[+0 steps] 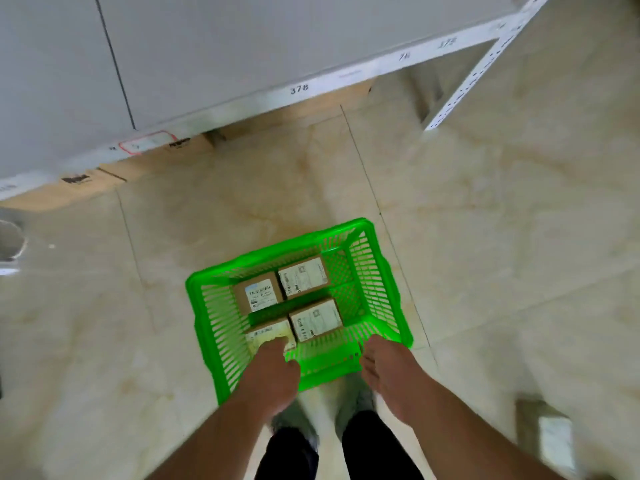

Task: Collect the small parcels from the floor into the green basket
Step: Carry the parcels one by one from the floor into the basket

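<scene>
Though near shelf (242, 102) — basket (377, 271) unobstructed.

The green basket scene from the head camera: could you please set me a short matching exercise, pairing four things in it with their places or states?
Things:
1. green basket
2. four small parcels
3. left hand
4. cardboard boxes

Places or states:
A. lying label-up, two by two, inside the basket
B. on the floor under the white shelf's edge
C. reaching over the near rim, fingers on the near-left parcel
D. held above the tiled floor, in front of the person's feet

Pairs: 1-D, 2-A, 3-C, 4-B
</scene>
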### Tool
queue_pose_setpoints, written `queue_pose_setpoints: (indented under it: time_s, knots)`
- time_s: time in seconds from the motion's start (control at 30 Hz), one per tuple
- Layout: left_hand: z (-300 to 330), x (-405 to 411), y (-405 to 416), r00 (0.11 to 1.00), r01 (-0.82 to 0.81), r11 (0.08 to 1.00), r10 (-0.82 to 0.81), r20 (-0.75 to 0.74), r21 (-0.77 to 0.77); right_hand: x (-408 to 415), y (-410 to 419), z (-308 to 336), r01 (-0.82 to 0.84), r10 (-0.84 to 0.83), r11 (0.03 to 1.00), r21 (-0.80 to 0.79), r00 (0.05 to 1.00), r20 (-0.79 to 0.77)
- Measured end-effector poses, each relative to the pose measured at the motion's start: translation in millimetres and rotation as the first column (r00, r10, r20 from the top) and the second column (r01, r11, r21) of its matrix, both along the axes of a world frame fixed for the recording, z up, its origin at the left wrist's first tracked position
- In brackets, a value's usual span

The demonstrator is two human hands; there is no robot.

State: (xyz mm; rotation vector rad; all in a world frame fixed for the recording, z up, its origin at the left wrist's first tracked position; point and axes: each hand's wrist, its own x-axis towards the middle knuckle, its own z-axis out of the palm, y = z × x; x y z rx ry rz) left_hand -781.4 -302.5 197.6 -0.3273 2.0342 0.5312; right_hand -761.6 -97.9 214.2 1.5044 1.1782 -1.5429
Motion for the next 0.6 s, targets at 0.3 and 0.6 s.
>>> queue_pose_setpoints:
  time_s: [0.3, 0.6]
  knots:
    - [244, 19, 51, 0.997, -0.065, 0.988, 0.070, -0.031, 0.137, 83, 73, 232, -0.156, 0.174, 0.978, 0.136, 0.976, -0.132]
    - [336, 80, 134, 0.958, 0.286, 0.920, -0.268, -0.103, 0.267, 239, 113, 305, 0.230, -0.194, 0.925, 0.302, 0.970, -0.144]
